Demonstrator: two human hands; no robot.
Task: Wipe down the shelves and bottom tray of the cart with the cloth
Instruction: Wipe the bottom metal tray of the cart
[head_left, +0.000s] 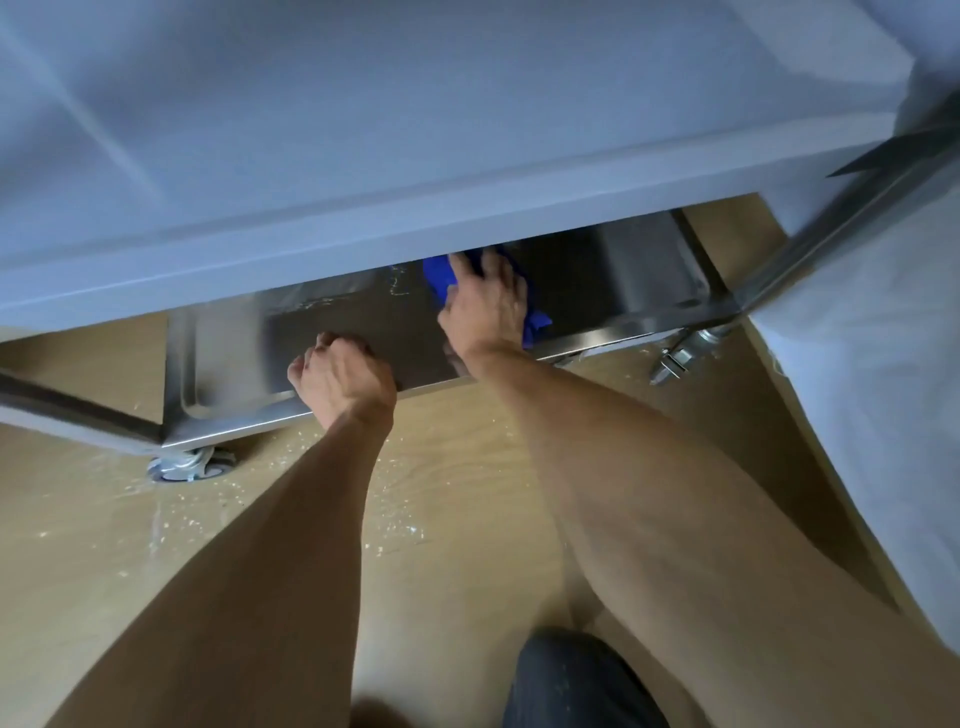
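Head view looks down on the brushed stainless-steel bottom tray (332, 332) of the cart. The right hand (485, 306) presses a crumpled blue cloth (436, 278) flat against the tray floor, fingers spread. The left hand (343, 382) curls over the tray's rounded near rim. A smooth pale upper shelf (415, 130) overhangs; a swivel caster (189, 464) rests on speckled wood-grain floor (104, 519).
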